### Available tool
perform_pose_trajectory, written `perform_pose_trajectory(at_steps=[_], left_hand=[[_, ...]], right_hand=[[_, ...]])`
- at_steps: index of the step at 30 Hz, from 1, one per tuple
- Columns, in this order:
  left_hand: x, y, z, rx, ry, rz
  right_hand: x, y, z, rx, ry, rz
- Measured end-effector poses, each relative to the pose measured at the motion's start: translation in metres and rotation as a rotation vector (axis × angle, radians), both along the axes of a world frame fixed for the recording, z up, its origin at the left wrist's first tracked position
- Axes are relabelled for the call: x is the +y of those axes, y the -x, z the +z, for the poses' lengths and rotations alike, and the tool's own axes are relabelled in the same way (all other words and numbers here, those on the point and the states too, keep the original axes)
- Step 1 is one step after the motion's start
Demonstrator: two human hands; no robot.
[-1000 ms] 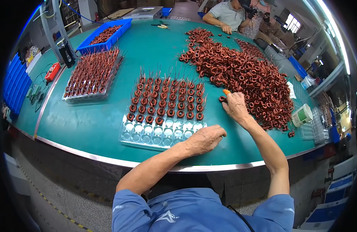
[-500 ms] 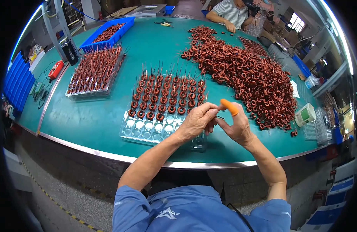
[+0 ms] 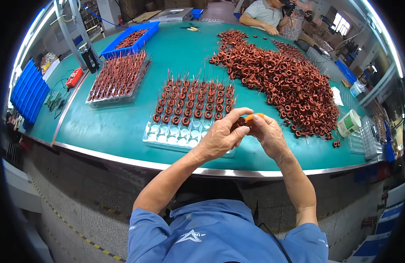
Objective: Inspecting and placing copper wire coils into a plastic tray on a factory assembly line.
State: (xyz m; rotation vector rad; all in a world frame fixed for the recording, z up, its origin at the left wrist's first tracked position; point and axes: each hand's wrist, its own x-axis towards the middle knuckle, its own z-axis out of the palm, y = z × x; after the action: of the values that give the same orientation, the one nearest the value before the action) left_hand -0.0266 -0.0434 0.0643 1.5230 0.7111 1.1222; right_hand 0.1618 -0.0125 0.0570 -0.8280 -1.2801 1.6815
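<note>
Above the front right corner of a clear plastic tray [image 3: 155, 138], my two hands meet. Between the thumb and fingers of my left hand [image 3: 218, 136] is a dark red ring-shaped wire coil [image 3: 239, 125], partly covered. My right hand [image 3: 271, 139] is closed in against the same coil, with an orange finger cot [image 3: 256, 116] on one finger; its other fingertips are partly hidden. Rows of similar coils [image 3: 186, 110] stand in the tray's round pockets, wire ends pointing up. Its nearest pockets hold none.
A large heap of coils [image 3: 294, 94] spreads over the green table [image 3: 176, 48] at right. At left stand a second filled tray [image 3: 117, 76] and a blue bin [image 3: 145, 39] of coils. A white-and-green tub [image 3: 349, 123] sits far right. Another person [image 3: 264, 17] works across the table.
My right hand's orange-capped finger has swung down beside the coil, and the coil shows more plainly between my hands. The whole view has shifted slightly.
</note>
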Motion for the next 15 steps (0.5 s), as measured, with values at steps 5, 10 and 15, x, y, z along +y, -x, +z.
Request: perform_pose_trajectory(at_steps=[5, 10, 15], left_hand=[[-0.025, -0.010, -0.005, 0.115, -0.132, 0.263], [-0.026, -0.008, -0.016, 0.216, -0.239, 0.497], [-0.032, -0.010, -0.005, -0.028, -0.020, 0.288]], right_hand=[[-0.016, 0.002, 0.001, -0.298, -0.468, -0.156], [-0.045, 0.020, 0.024, -0.763, -1.603, -0.517], [-0.037, 0.010, 0.028, -0.520, -1.109, -0.442]])
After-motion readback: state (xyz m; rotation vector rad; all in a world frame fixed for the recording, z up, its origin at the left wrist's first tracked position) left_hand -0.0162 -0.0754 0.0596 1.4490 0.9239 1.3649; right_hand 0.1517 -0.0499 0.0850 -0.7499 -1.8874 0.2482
